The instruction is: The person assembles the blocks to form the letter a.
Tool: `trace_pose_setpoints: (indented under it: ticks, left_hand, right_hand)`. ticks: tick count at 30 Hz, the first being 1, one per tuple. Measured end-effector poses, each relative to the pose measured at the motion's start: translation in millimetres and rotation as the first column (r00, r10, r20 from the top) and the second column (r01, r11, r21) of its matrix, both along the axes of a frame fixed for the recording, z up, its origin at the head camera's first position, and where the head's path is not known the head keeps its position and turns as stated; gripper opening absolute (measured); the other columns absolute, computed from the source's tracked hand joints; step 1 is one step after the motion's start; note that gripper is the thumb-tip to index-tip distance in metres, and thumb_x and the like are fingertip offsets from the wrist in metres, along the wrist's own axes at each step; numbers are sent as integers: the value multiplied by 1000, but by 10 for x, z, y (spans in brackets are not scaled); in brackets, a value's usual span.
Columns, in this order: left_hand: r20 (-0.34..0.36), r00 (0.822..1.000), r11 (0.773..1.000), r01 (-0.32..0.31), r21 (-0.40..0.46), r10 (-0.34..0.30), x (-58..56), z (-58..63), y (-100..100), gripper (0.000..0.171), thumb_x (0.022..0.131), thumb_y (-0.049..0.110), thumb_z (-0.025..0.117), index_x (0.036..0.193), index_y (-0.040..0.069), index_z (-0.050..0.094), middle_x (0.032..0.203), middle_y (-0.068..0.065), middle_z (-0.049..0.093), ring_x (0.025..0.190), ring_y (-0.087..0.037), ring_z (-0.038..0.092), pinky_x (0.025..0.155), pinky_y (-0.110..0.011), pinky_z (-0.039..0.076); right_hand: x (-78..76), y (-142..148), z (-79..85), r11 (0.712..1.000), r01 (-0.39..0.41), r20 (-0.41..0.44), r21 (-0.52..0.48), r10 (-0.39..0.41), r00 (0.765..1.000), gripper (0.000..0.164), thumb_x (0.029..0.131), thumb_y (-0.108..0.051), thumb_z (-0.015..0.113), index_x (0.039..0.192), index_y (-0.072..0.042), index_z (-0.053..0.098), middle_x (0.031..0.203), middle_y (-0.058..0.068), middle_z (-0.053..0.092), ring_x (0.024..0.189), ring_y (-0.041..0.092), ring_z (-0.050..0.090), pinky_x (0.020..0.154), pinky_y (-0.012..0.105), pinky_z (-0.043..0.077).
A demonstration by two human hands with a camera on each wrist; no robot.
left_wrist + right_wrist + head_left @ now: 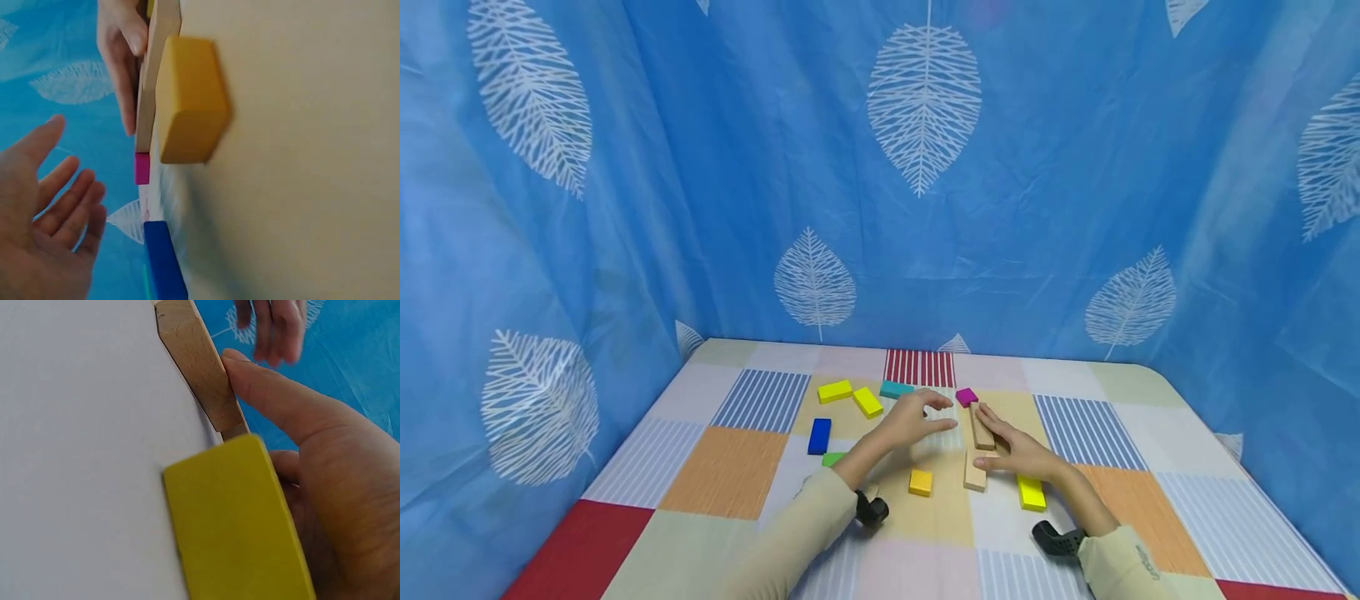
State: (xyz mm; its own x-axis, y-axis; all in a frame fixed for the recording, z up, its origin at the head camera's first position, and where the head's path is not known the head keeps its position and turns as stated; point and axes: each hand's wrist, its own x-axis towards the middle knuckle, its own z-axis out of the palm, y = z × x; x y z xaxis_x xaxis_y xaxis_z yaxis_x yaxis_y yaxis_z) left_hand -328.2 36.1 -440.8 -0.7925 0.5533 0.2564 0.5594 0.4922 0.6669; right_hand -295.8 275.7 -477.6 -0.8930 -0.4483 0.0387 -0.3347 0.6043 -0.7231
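Note:
My left hand [912, 417] hovers over the middle of the patchwork cloth, fingers loosely bent and nothing held. Below it, on the near side, lies an orange-yellow block [921, 482], large in the left wrist view. My right hand [1018, 450] rests on two plain wooden blocks lying end to end. Its thumb touches the nearer wooden block [975, 473], while its extended fingers lie along the farther wooden block [981, 429]. A magenta block [966, 397] lies just beyond that one. Under the right wrist lies a yellow block [231, 519].
Two yellow blocks [835, 392] and a teal block [895, 389] lie toward the back. Left of my left forearm are a blue block [820, 437] and a partly hidden green block [832, 459]. A blue leaf-patterned curtain [925, 250] surrounds the table's back and sides.

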Motion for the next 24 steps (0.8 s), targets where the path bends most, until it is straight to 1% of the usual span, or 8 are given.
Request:
trace_pose_setpoints:
  ticks: [3, 6, 10, 12, 15, 21, 24]
  left_hand:
    - [8, 998, 998, -56, 23, 56, -146, -51, 147, 39, 86, 30, 66, 119, 8, 61, 115, -3, 62, 106, -16, 56, 85, -25, 47]
    - [2, 995, 994, -103, 44, 103, -267, -110, 279, 40, 86, 25, 66, 121, 7, 60, 117, -5, 61, 108, -18, 55, 87, -26, 46]
    - [-15, 987, 986, -162, 51, 162, -373, -207, 439, 41, 84, 20, 69, 122, 7, 59, 120, -6, 60, 109, -19, 56, 90, -27, 44]
    - [-12, 982, 981, -188, 42, 188, -406, -258, 511, 42, 84, 20, 69, 123, 8, 59, 121, -6, 59, 110, -19, 55, 91, -28, 44]
    - [-2, 975, 975, -221, 24, 221, -431, -301, 591, 43, 84, 19, 69, 123, 7, 59, 121, -7, 59, 112, -21, 54, 93, -28, 43]
    - [-34, 964, 964, -265, -17, 265, -470, -331, 633, 37, 85, 13, 67, 120, 6, 61, 116, -7, 62, 109, -19, 56, 92, -28, 43]
    - [-39, 963, 962, -269, -38, 267, -480, -327, 632, 35, 85, 13, 67, 119, 7, 62, 116, -6, 62, 109, -18, 56, 91, -27, 44]
  right_hand:
    - [4, -20, -26, 1000, -7, 3, -21, 7, 1000, 87, 80, -27, 72, 147, -8, 20, 153, 14, 8, 136, 40, 8, 103, 61, 13]
    - [1, -26, -41, 1000, 2, 4, -12, -2, 1000, 88, 79, -31, 72, 147, -9, 20, 153, 12, 8, 136, 38, 7, 104, 60, 13]
    - [0, -2, -31, 1000, -5, 0, 0, 5, 1000, 90, 79, -38, 72, 147, -11, 20, 153, 10, 7, 137, 37, 6, 105, 59, 9]
    - [5, 14, -22, 1000, -11, -8, -3, 11, 1000, 89, 79, -38, 72, 147, -10, 21, 153, 10, 9, 137, 38, 7, 105, 59, 6]
    - [9, 26, -19, 1000, -11, -25, 3, 11, 1000, 87, 79, -36, 72, 146, -9, 23, 153, 11, 11, 136, 40, 8, 105, 59, 3]
    - [-4, 15, -25, 1000, -9, -18, 9, 9, 1000, 87, 79, -35, 72, 147, -9, 23, 153, 10, 11, 136, 39, 8, 106, 58, 3]
    - [-7, 9, -16, 1000, -5, -13, 11, 5, 1000, 88, 79, -36, 72, 147, -9, 23, 153, 10, 11, 136, 38, 8, 106, 58, 3]
